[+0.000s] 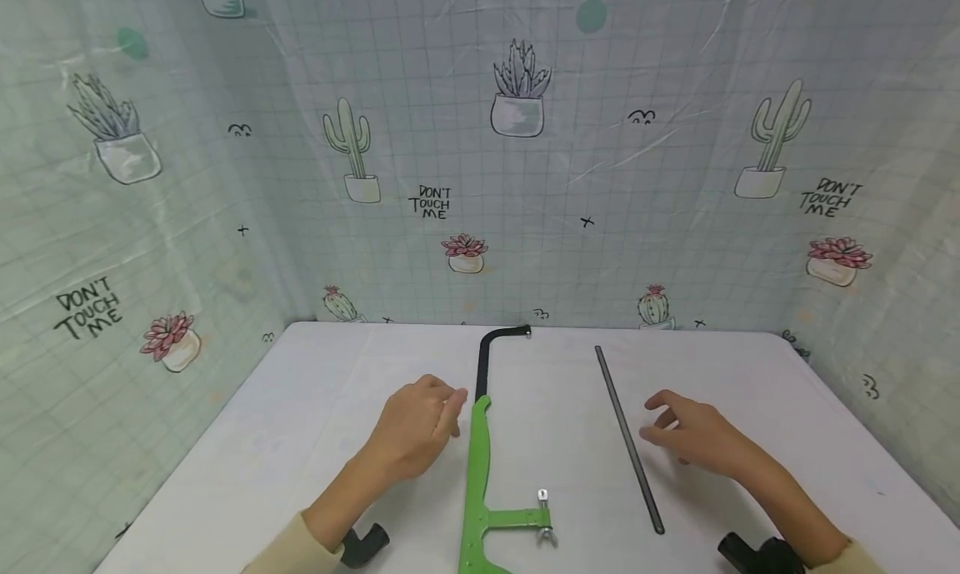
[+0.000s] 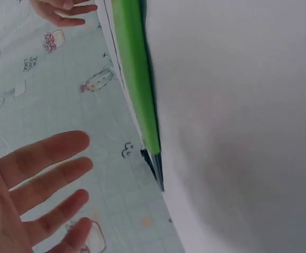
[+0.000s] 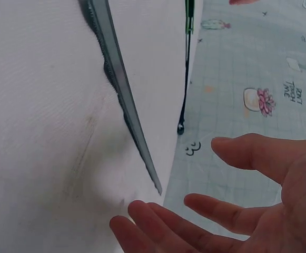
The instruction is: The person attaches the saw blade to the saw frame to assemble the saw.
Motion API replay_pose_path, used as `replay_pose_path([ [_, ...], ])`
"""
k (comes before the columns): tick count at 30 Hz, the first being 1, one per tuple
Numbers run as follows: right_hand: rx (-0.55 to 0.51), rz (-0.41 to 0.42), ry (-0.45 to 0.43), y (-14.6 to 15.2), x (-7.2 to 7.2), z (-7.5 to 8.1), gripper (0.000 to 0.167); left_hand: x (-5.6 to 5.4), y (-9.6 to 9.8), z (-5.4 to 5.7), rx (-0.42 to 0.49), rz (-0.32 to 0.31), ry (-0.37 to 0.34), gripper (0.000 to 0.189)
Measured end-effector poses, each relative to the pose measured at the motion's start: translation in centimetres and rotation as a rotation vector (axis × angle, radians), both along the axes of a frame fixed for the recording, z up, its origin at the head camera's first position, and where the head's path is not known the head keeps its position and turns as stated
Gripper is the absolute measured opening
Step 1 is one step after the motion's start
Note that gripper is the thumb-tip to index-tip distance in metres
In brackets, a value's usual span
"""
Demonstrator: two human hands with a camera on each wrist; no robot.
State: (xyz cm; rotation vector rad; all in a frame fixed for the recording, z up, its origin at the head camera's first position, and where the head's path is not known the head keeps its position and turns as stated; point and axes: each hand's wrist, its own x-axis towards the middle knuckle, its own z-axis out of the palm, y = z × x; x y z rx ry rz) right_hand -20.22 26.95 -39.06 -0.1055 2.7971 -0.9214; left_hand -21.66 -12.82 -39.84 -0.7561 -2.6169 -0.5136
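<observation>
A hacksaw frame [image 1: 477, 466], with a green handle and a black bent front arm, lies lengthwise on the table. At its lower crosspiece sit a metal blade pin [image 1: 542, 497] and a wing nut [image 1: 547, 537]. Apart from it, to the right, a dark grey hacksaw blade [image 1: 628, 441] lies slanted. My left hand [image 1: 415, 428] hovers just left of the frame, fingers relaxed, holding nothing; the left wrist view shows the fingers spread beside the green handle [image 2: 137, 79]. Just right of the blade is my right hand [image 1: 697, 431], fingers loosely bent and empty. In the right wrist view the toothed blade edge [image 3: 122, 89] shows.
The white table [image 1: 360, 374] ends at a curtain [image 1: 420, 74] printed with cacti, which stands behind and on both sides. Black wrist-worn gear [image 1: 365, 546] shows beside the left forearm, with more black gear [image 1: 757, 553] by the right one.
</observation>
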Motion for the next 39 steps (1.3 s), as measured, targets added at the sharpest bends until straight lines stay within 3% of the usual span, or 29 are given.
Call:
replay_pose_path([
  [5,0.012,0.014,0.001,-0.7,-0.4,0.0,0.052,0.3,1.2,-0.5,-0.071,-0.052,0.043,0.068],
  [14,0.017,-0.009,-0.032,-1.6,-1.6,-0.5,0.052,0.9,2.9,-1.2,-0.098,-0.154,-0.137,0.053],
  [23,0.028,-0.025,-0.019,-1.5,-2.2,-1.0,0.051,1.5,3.6,-1.6,-0.077,-0.186,-0.264,0.049],
  [34,0.038,-0.059,-0.018,-2.8,-1.9,-1.6,0.051,2.5,3.8,-2.2,-0.118,-0.289,-0.376,0.045],
  [39,0.034,-0.084,-0.026,-3.0,-1.8,-1.8,0.053,3.2,3.9,-2.1,-0.133,-0.296,-0.422,0.041],
])
